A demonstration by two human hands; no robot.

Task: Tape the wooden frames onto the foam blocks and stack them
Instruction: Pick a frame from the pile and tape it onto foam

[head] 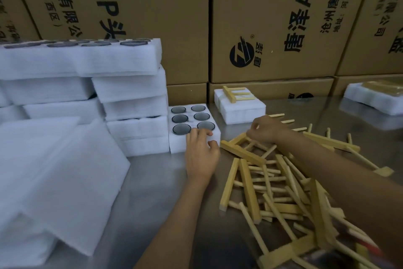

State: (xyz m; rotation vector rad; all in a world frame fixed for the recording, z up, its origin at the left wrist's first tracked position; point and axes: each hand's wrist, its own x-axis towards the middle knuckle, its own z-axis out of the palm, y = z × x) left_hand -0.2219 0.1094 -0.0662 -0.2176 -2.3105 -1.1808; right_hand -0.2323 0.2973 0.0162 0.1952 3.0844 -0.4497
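- Already finished, by the look: one foam block with frame (239, 105) near the table's (152, 192) back edge.
- Left hand (201, 155) gripping the six-hole foam block (192, 124), fingers curled over its front edge.
- Right hand (263, 129) curled around a wooden frame (242, 148) atop the loose pile (283, 192); taping, stacking remaining.

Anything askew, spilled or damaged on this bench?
Mostly the wooden frames: they lie in a loose, crisscrossed heap under the right hand rather than stacked. The foam stack at left sits unevenly, with blocks offset. The left hand grips a six-hole foam block. No damage is visible.
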